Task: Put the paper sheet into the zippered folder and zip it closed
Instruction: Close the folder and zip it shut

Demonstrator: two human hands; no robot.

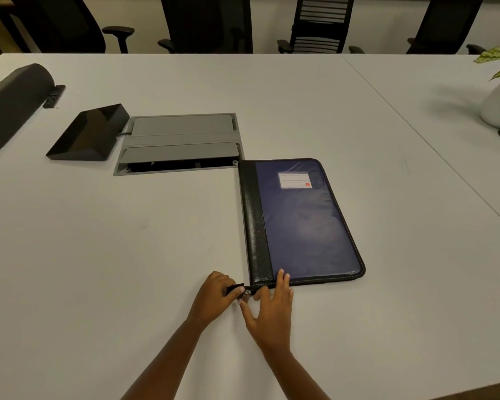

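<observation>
Folder lies flat and shut on the table, near the person. Left hand pinches the zip tab at the near corner. Right hand, fingers spread, presses the edge. No paper shows. Pull the tab slow and straight while pressing down.

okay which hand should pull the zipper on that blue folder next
Left, probably. The left hand already pinches the black tab beside the zipper slider at the folder corner; the right hand lies open, steadying the near edge.
</observation>
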